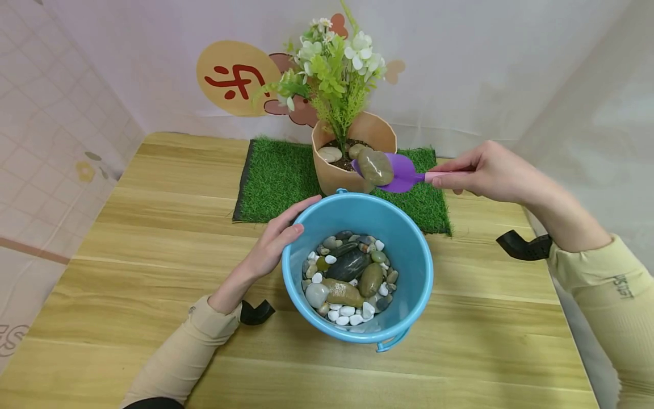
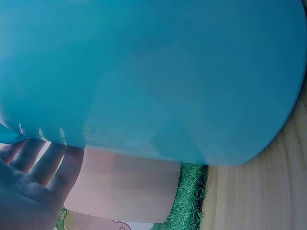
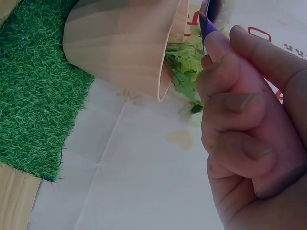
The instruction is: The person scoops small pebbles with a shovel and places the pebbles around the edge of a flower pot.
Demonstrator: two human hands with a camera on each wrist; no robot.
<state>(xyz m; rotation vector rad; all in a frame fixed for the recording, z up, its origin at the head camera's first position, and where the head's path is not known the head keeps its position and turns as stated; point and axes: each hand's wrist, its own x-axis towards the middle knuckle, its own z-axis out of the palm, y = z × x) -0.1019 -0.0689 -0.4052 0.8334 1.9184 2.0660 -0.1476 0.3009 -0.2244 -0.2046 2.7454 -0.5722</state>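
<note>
A red Chinese character [image 1: 235, 81], seemingly 乐 turned on its side, stands on a yellow disc [image 1: 225, 57] printed on the backdrop [image 1: 460, 68], upper left of center in the head view. At the lower left edge of the same frame, pale outlined letters [image 1: 19, 339], apparently "ES," are cut by the border. Dark lettering [image 1: 623, 287] marks the right sleeve [image 1: 608, 307], at far right, too small and turned to read with certainty. In the right wrist view, red strokes [image 3: 193, 20] at upper center, partly behind the flowerpot [image 3: 122, 43], are illegible.
</note>
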